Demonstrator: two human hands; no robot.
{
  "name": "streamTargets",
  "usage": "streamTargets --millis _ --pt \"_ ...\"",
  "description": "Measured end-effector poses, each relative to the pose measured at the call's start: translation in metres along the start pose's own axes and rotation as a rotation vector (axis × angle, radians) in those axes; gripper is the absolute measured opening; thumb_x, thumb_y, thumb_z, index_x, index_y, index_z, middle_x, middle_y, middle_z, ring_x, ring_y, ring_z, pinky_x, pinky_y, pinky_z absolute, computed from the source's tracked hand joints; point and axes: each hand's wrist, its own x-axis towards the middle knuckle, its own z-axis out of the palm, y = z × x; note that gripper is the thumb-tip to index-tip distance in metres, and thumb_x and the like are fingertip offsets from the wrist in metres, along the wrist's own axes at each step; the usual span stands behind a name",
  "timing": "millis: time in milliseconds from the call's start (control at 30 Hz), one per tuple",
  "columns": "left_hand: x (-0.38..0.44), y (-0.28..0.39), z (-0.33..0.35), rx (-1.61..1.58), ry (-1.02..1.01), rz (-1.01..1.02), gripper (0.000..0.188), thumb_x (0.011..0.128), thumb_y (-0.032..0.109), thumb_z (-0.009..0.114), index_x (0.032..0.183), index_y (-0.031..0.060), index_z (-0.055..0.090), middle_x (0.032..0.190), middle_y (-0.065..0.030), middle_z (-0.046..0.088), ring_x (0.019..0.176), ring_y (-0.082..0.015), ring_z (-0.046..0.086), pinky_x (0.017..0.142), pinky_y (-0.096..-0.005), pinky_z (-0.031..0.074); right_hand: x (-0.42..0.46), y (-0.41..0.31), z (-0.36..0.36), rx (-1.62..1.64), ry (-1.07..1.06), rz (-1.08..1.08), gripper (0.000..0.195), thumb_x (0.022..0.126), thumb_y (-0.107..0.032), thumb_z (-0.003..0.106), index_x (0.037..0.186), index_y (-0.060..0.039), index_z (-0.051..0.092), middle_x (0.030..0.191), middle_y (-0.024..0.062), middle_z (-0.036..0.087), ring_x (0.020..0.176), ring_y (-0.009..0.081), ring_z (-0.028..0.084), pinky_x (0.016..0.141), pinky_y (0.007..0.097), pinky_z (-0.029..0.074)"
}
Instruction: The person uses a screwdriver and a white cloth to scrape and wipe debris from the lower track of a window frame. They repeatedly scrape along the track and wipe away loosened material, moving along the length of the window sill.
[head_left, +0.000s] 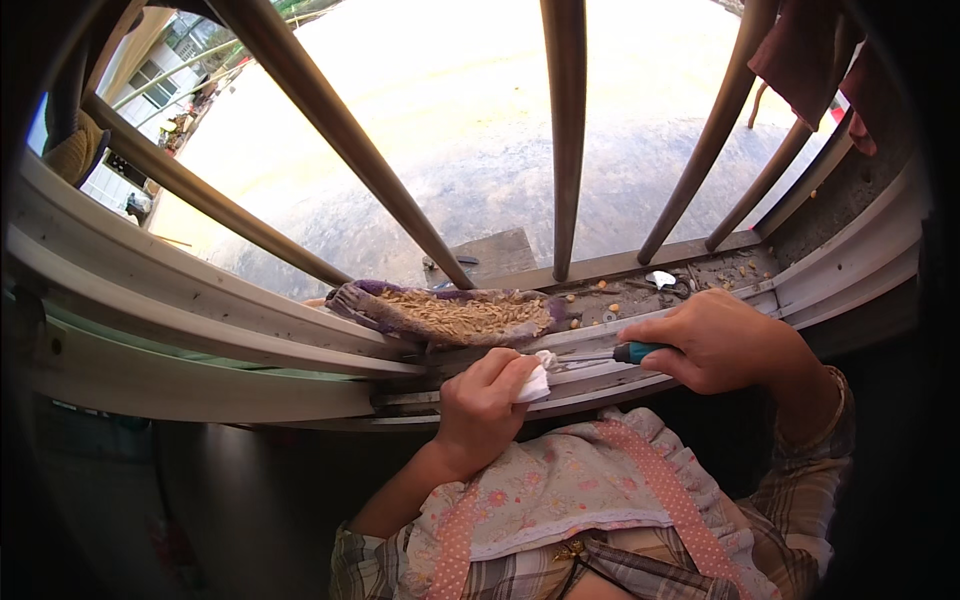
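My right hand (720, 341) grips the teal and black handle of a screwdriver (636, 352), its metal shaft pointing left along the grooved window track (592, 369). At the shaft's far end is a crumpled bit of white tissue (535, 384), pinched in the fingers of my left hand (486, 401). The exact shape of the tip is hidden by the tissue. Just beyond my left hand lies a purple-edged cloth (360, 300) covered with a heap of husked grain (472, 316).
Metal window bars (566, 142) rise beyond the track. Dirt, yellow kernels, a washer (609, 316) and a white scrap (661, 279) lie on the sill at right. Sliding window frames (210, 322) stand at left. Dark red cloth (799, 64) hangs at upper right.
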Motion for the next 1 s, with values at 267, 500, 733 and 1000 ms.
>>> streamTargets --millis 267,500,733,1000 --pt "-0.003 -0.007 0.026 0.011 -0.100 -0.002 0.043 0.068 -0.001 0.076 0.109 0.0096 0.069 0.097 -0.0069 0.066 0.083 -0.0283 0.069 0.067 -0.0375 0.057 -0.025 -0.002 -0.012 -0.053 0.136 0.010 0.029 0.091 -0.023 0.068 0.116 -0.0081 0.071 0.080 0.0166 0.071 0.073 0.0354 0.069 0.067 0.0442 0.052" --pt "-0.004 -0.004 0.015 -0.046 -0.085 -0.118 0.036 0.072 -0.001 0.076 0.106 0.0089 0.068 0.099 -0.0094 0.064 0.082 -0.0320 0.068 0.068 -0.0396 0.056 -0.034 -0.020 -0.031 -0.035 0.214 -0.002 0.028 0.089 -0.020 0.070 0.115 -0.0083 0.071 0.084 0.0165 0.073 0.073 0.0350 0.070 0.066 0.0430 0.052" --pt "-0.015 -0.010 0.003 -0.091 0.112 -0.160 0.024 0.080 -0.002 0.075 0.100 0.0064 0.065 0.093 -0.0129 0.063 0.078 -0.0332 0.066 0.066 -0.0389 0.054 -0.010 -0.021 -0.016 -0.183 0.028 -0.003 0.029 0.095 -0.028 0.064 0.118 -0.0102 0.069 0.078 0.0126 0.072 0.070 0.0326 0.070 0.066 0.0430 0.053" --pt "-0.070 -0.048 -0.033 0.082 0.372 -0.063 0.028 0.081 -0.003 0.072 0.107 0.0008 0.064 0.090 -0.0151 0.067 0.075 -0.0336 0.067 0.065 -0.0394 0.055 -0.005 -0.029 -0.030 -0.197 0.016 -0.027 0.028 0.094 -0.027 0.065 0.117 -0.0110 0.069 0.079 0.0117 0.072 0.073 0.0320 0.071 0.067 0.0424 0.053"
